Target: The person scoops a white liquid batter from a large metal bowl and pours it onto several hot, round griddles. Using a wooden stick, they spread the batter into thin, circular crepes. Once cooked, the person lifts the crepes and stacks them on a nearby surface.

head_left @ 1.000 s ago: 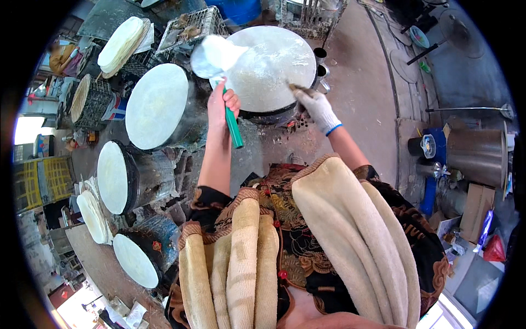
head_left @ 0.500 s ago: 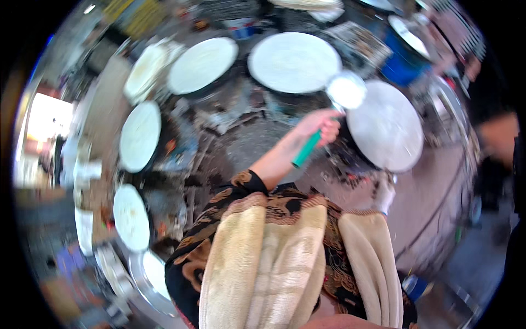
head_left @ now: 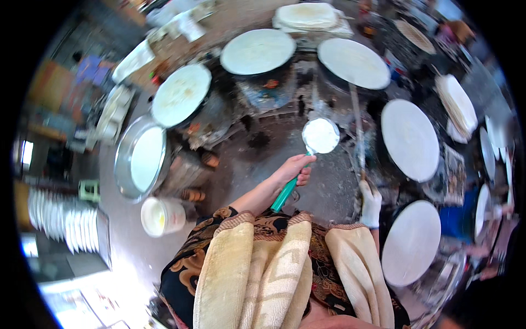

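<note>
My left hand (head_left: 296, 171) is wrapped round the green handle of a ladle (head_left: 321, 136), its round bowl full of white liquid. The ladle is held over the floor, amid a ring of round griddles. My right hand, in a white glove (head_left: 371, 204), is closed on the near end of a long, thin, flat stick (head_left: 359, 129). The stick's far end reaches the near edge of a griddle (head_left: 353, 63) covered in a white layer; I cannot tell whether it touches. To the right of that hand are two more white-topped griddles, one farther (head_left: 410, 140) and one nearer (head_left: 412, 243).
Two griddles, one at far left (head_left: 182, 94) and one at far centre (head_left: 257, 52), carry white layers. A metal basin (head_left: 125, 183) of white liquid and a white bucket (head_left: 163, 216) stand left. Stacked thin white sheets (head_left: 307, 16) lie behind. A blue container (head_left: 459, 216) is at right.
My view has swung left, bringing the basin and bucket fully in and shifting the griddles rightward. The ladle remains in my left hand. The long stick in my right hand now shows clearly.
</note>
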A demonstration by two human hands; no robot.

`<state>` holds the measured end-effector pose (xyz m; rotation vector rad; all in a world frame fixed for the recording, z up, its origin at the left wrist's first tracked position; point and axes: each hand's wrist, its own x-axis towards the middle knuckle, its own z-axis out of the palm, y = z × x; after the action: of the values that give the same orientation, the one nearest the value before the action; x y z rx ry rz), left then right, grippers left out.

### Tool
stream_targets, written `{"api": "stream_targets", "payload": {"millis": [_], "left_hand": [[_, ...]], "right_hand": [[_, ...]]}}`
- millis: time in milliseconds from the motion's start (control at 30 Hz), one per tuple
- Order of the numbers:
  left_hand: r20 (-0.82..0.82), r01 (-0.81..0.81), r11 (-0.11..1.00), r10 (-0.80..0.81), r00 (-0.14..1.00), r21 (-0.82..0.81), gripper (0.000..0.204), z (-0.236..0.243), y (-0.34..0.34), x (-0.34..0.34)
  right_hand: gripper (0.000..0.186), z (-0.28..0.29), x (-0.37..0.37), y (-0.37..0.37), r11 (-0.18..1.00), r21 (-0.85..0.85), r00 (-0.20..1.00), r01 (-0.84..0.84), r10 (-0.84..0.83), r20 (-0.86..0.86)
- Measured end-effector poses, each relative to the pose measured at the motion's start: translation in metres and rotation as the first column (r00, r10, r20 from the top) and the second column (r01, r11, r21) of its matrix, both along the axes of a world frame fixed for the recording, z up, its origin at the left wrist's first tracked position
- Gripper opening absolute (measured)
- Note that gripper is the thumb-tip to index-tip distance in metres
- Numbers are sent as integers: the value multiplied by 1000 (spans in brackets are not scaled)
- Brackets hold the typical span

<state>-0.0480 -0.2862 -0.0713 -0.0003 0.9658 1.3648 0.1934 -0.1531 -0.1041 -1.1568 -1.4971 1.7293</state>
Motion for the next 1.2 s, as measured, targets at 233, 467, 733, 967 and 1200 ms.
{"api": "stream_targets", "payload": {"millis": [233, 467, 733, 967, 1200], "left_hand": [[-134, -461, 888, 455, 880, -9, 24, 6, -113, -43], [-145, -797, 602, 785, 602, -46, 12, -27, -220, -98], [-49, -969, 246, 968, 247, -35, 10, -22, -305, -169], [59, -999, 45, 997, 46, 14, 17, -24, -349, -201], [113, -988, -145, 982, -149, -48, 20, -39, -361, -189]], "right_hand": [[46, 48, -188, -78, 515, -106, 515, -850, 856, 28], [39, 0, -340, -125, 138, -260, 124, -956, 990, 67], [26, -60, -568, -101, 567, -138, 559, -812, 823, 98], [47, -113, -737, -31, 688, 604, 898, -403, 170, 405], [78, -70, -779, -67, 690, 371, 702, -621, 280, 654]]}}
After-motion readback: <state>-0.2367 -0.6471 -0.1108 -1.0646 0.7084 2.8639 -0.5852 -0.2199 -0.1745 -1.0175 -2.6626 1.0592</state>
